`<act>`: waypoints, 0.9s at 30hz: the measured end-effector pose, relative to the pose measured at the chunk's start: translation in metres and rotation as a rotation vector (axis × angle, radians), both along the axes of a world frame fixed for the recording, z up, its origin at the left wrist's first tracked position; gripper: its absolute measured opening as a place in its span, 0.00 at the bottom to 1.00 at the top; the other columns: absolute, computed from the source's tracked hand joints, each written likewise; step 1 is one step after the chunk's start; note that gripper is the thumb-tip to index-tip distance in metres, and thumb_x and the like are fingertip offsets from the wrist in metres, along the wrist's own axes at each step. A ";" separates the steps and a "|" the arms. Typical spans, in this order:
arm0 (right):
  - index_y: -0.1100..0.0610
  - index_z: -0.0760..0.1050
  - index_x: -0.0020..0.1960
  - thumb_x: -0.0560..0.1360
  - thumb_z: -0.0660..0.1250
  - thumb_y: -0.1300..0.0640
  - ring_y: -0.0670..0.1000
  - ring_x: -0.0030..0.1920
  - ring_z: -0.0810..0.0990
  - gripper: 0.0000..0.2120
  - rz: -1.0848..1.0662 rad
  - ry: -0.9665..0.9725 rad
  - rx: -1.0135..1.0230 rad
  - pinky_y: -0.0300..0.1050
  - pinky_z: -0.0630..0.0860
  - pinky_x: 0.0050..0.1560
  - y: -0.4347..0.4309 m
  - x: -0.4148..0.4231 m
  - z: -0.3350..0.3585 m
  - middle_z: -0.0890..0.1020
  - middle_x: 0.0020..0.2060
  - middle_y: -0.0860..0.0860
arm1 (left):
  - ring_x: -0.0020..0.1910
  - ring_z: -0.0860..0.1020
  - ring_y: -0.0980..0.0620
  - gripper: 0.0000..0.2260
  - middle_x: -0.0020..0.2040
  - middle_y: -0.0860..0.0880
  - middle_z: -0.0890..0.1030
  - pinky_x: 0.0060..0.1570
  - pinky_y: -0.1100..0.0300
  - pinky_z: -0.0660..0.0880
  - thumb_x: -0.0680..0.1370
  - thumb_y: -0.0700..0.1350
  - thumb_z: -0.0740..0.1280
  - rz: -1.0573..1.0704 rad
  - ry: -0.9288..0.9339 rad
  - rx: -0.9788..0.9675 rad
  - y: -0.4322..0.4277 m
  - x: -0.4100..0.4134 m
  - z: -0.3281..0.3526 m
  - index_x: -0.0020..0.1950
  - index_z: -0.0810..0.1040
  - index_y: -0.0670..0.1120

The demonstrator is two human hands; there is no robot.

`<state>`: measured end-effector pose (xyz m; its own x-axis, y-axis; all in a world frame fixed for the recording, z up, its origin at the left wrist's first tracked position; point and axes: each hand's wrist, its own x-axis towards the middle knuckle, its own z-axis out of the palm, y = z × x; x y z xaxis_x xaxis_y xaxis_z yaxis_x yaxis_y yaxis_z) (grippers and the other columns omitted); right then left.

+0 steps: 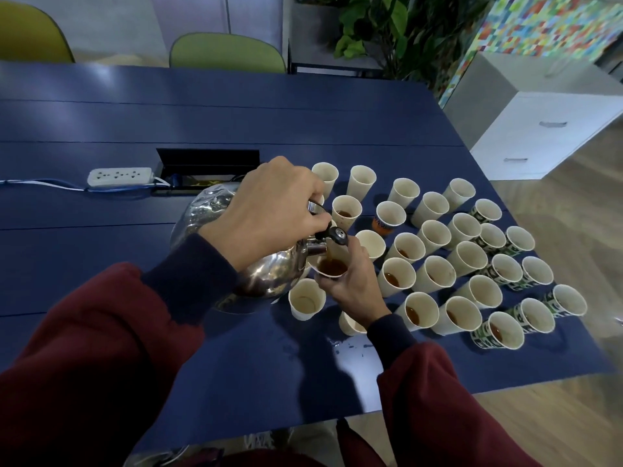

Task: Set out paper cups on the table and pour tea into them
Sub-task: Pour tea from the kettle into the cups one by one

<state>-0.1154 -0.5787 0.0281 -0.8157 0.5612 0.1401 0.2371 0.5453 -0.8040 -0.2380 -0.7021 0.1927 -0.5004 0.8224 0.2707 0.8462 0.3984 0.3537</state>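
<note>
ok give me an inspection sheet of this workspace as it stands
Surface: dark blue table, wet splashes near its front edge.
Job's things: steel kettle tilted, tea running into the held cup; paper cups stand in rows, several holding tea.
Clutter: nothing seen.
Hands: left hand grips the kettle's handle; right hand holds the cup under the spout.
Cables: white power strip with blue and white leads, beside an open hatch.
Surroundings: green chairs, plant, white drawer cabinet.
</note>
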 end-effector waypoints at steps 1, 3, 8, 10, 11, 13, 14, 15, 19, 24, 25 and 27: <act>0.52 0.69 0.62 0.66 0.78 0.57 0.54 0.54 0.74 0.28 0.003 0.000 -0.005 0.56 0.76 0.53 0.002 0.001 0.000 0.77 0.50 0.49 | 0.38 0.70 0.47 0.11 0.28 0.55 0.67 0.37 0.55 0.67 0.73 0.52 0.72 0.010 -0.011 0.017 0.002 -0.001 -0.001 0.35 0.72 0.52; 0.50 0.70 0.61 0.67 0.78 0.55 0.55 0.54 0.76 0.27 0.010 0.000 -0.007 0.58 0.77 0.52 0.008 0.002 -0.001 0.78 0.51 0.48 | 0.37 0.70 0.48 0.13 0.28 0.55 0.69 0.37 0.55 0.68 0.72 0.53 0.73 0.044 -0.036 0.043 0.008 -0.003 -0.003 0.34 0.73 0.50; 0.49 0.70 0.63 0.67 0.78 0.52 0.50 0.54 0.80 0.28 0.010 -0.019 -0.079 0.52 0.78 0.54 0.030 0.001 0.001 0.81 0.53 0.48 | 0.36 0.74 0.45 0.15 0.28 0.50 0.75 0.36 0.52 0.73 0.70 0.55 0.72 0.148 -0.134 0.109 0.014 -0.010 -0.006 0.32 0.76 0.46; 0.52 0.70 0.63 0.67 0.79 0.55 0.49 0.52 0.81 0.28 0.011 -0.032 -0.077 0.49 0.79 0.53 0.037 0.000 -0.003 0.81 0.52 0.49 | 0.35 0.75 0.44 0.16 0.27 0.48 0.76 0.36 0.50 0.75 0.69 0.56 0.70 0.192 -0.176 0.135 0.013 -0.012 -0.009 0.33 0.77 0.44; 0.53 0.70 0.63 0.68 0.79 0.55 0.50 0.52 0.81 0.28 0.015 -0.053 -0.066 0.49 0.79 0.53 0.039 -0.001 -0.005 0.81 0.52 0.49 | 0.34 0.75 0.43 0.17 0.27 0.47 0.77 0.36 0.48 0.76 0.68 0.57 0.69 0.209 -0.192 0.146 0.012 -0.012 -0.010 0.33 0.78 0.43; 0.55 0.69 0.63 0.67 0.80 0.56 0.51 0.53 0.79 0.29 0.030 -0.101 -0.029 0.48 0.77 0.54 0.044 -0.004 -0.009 0.80 0.53 0.51 | 0.34 0.76 0.43 0.16 0.28 0.46 0.77 0.37 0.47 0.77 0.68 0.57 0.69 0.239 -0.217 0.171 0.011 -0.010 -0.012 0.33 0.79 0.44; 0.55 0.69 0.62 0.67 0.79 0.57 0.52 0.53 0.78 0.29 0.043 -0.119 -0.011 0.48 0.76 0.54 0.046 -0.007 -0.012 0.79 0.53 0.51 | 0.34 0.76 0.45 0.16 0.29 0.47 0.78 0.38 0.47 0.77 0.68 0.57 0.70 0.254 -0.223 0.182 0.010 -0.010 -0.013 0.33 0.79 0.45; 0.56 0.69 0.61 0.67 0.79 0.58 0.52 0.54 0.78 0.28 0.063 -0.146 0.001 0.48 0.76 0.54 0.048 -0.009 -0.017 0.78 0.54 0.52 | 0.34 0.76 0.46 0.15 0.30 0.48 0.78 0.38 0.47 0.77 0.69 0.57 0.70 0.277 -0.223 0.192 0.009 -0.009 -0.015 0.34 0.80 0.46; 0.57 0.68 0.62 0.68 0.78 0.60 0.48 0.53 0.71 0.27 0.119 -0.271 0.071 0.36 0.64 0.51 0.053 -0.016 -0.027 0.75 0.57 0.53 | 0.33 0.77 0.50 0.13 0.30 0.51 0.79 0.38 0.50 0.76 0.71 0.55 0.73 0.343 -0.221 0.232 0.002 -0.004 -0.019 0.34 0.80 0.47; 0.58 0.67 0.65 0.68 0.79 0.58 0.54 0.62 0.74 0.31 0.153 -0.369 0.091 0.43 0.69 0.59 0.054 -0.018 -0.038 0.74 0.62 0.55 | 0.32 0.77 0.51 0.11 0.29 0.50 0.79 0.37 0.51 0.76 0.71 0.52 0.75 0.373 -0.246 0.225 -0.006 0.003 -0.022 0.34 0.81 0.46; 0.58 0.66 0.67 0.68 0.79 0.57 0.55 0.64 0.73 0.33 0.159 -0.389 0.086 0.43 0.68 0.61 0.054 -0.017 -0.039 0.73 0.64 0.56 | 0.32 0.77 0.51 0.11 0.29 0.51 0.79 0.37 0.51 0.77 0.71 0.52 0.75 0.372 -0.252 0.224 -0.007 0.003 -0.022 0.34 0.81 0.46; 0.59 0.63 0.72 0.68 0.80 0.56 0.56 0.69 0.70 0.40 0.162 -0.416 0.077 0.45 0.67 0.66 0.054 -0.013 -0.038 0.70 0.69 0.56 | 0.33 0.77 0.52 0.12 0.30 0.51 0.79 0.37 0.51 0.77 0.71 0.52 0.75 0.364 -0.261 0.221 -0.010 0.004 -0.023 0.34 0.81 0.46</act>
